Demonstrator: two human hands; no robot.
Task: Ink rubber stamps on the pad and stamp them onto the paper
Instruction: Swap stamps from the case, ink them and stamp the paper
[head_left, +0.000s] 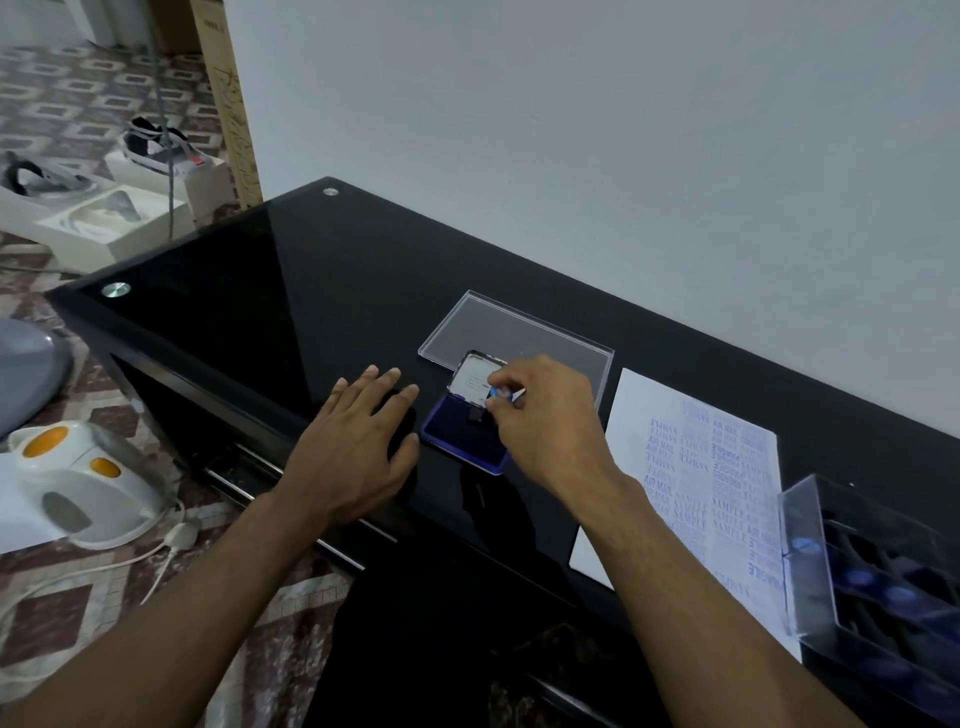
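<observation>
You are at the inking step: your right hand (540, 410) pinches a blue-topped stamp (500, 393) down on the open pad (457, 441) in the middle of the table (311, 291). Your left hand (358, 441) lies flat, fingers straight, just left of the pad. Next, lift the stamp clear and carry it right to the paper (691, 467), picking a bare patch among the crowded prints.

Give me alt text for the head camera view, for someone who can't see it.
The right hand grips a blue-topped stamp on an open ink pad; the left hand rests flat on the black glass table. Stamped paper lies to the right.
</observation>
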